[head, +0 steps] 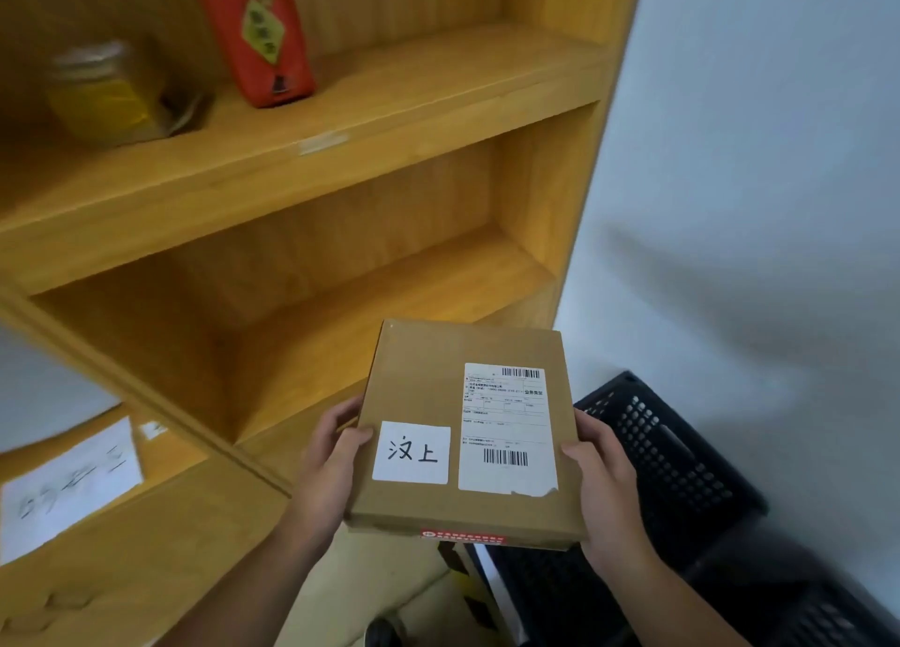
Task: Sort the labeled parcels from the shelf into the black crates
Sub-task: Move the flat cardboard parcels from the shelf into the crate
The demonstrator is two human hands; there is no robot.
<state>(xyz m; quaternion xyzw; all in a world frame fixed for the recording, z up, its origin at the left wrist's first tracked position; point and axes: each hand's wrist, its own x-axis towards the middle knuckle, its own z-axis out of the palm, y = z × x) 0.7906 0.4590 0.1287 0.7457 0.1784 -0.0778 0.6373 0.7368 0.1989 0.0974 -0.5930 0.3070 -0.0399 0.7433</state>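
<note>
Before wooden shelf (341,111): left hand (331,471) grips flat cardboard parcel (428,378) by left edge, thumb on top face beside handwritten white label (411,451). Right hand (604,495) clasps right edge, thumb just beside printed shipping label (506,432). Parcel held above black crates (672,461), crate contents hidden. Upper shelf board holds red packet (253,33) and blurred yellow bag (107,96).

Flat cardboard parcel (467,427) (two white labels) — held level above a black crate (682,456).

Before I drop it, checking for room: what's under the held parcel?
A black perforated crate shows below the cardboard parcel; its inside is mostly hidden by the parcel.
</note>
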